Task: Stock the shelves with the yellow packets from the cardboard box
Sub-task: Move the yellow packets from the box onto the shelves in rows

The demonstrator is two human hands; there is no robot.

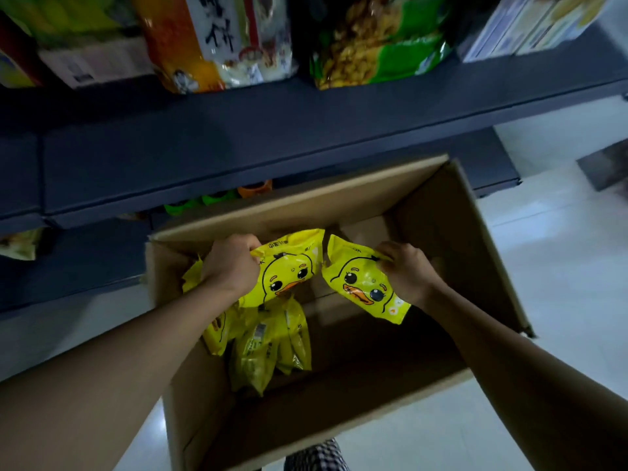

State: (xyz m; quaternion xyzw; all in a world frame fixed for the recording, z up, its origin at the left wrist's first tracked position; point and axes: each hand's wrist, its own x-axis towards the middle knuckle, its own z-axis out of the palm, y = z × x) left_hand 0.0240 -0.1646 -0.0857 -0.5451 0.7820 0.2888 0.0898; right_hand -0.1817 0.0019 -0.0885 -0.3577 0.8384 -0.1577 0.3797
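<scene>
An open cardboard box [452, 232] stands on the floor below me, in front of the shelves. My left hand [231, 263] grips the edge of a yellow packet with a duck face [289, 270] over the box's left side. My right hand [407, 277] pinches a second yellow duck packet [363, 283] by its right edge, held up over the box's middle. Several more yellow packets [268, 341] lie in the box's left half, partly hidden under my left arm.
A dark blue shelf [238, 130] runs across in front of the box, its front part bare. At its back stand an orange-and-white bag [217, 42], a green snack bag [380, 45] and pale cartons [530, 25]. Lower shelves hold green and orange items [217, 198]. White floor lies right.
</scene>
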